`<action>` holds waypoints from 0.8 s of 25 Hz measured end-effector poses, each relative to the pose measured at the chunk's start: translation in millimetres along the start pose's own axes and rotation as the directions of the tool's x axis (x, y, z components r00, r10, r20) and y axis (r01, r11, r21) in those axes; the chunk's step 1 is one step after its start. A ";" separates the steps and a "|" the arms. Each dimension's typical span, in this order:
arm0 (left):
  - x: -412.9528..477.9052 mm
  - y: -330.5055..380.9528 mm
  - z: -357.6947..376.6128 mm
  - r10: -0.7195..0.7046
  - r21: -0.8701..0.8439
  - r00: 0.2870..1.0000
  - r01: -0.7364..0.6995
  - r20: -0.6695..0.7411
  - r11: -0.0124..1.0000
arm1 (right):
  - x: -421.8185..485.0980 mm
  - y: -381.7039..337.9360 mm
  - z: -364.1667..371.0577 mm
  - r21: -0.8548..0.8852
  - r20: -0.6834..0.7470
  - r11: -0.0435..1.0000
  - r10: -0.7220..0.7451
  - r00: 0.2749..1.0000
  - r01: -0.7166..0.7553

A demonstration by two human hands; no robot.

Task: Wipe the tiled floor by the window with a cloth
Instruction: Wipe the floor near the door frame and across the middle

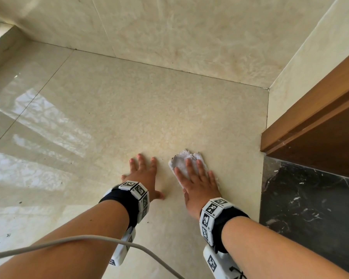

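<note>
While two hands (144,175) (198,186) press flat, one cloth (182,157) underlies the right.

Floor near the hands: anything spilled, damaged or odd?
No spill or crack shows. A few dark specks lie on the tiled floor left of the left hand; the cloth under the right hand is frayed.

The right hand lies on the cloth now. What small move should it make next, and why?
Probably slide the cloth forward along the tile toward the wall. The right hand presses flat on it, the left hand braces on the tile beside it, and bare tile stretches ahead.
</note>
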State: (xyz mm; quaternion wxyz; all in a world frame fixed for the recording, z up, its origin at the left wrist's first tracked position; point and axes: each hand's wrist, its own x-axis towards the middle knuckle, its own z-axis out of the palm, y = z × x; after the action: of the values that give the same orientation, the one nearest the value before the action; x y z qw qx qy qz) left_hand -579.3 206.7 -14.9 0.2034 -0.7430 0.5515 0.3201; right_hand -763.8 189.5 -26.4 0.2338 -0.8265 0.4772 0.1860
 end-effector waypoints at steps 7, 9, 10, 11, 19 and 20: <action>-1.2 -19.7 8.6 -0.010 -0.034 1.000 0.010 -0.019 0.999 | 6.1 7.9 -2.9 0.113 -0.043 0.988 0.115 0.992 -0.109; -1.9 -24.2 10.9 -0.021 -0.034 1.000 0.021 -0.015 0.999 | 9.2 18.5 -4.8 0.148 -0.059 0.966 0.224 0.973 -0.213; -2.3 -26.2 11.5 -0.026 -0.035 1.000 0.025 -0.013 0.999 | 10.6 25.9 -6.2 0.167 -0.060 0.951 0.275 0.960 -0.262; -2.6 -27.8 11.8 -0.030 -0.035 0.999 0.029 -0.012 0.999 | 11.4 34.4 -7.8 0.193 -0.060 0.930 0.329 0.943 -0.312; -4.3 -35.8 13.9 -0.054 -0.045 0.999 0.054 0.001 0.998 | 14.1 50.1 -9.3 0.313 -0.030 0.785 0.571 0.820 -0.535; -4.4 -37.6 13.5 -0.057 -0.048 0.998 0.057 -0.002 0.997 | 15.7 45.7 -9.1 0.297 -0.035 0.799 0.557 0.830 -0.524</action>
State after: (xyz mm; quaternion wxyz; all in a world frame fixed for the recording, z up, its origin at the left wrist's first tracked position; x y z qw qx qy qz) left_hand -547.8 230.2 -23.3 0.1938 -0.7636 0.5226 0.3260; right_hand -795.6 153.5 -36.8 0.2540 -0.6247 0.7274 0.1268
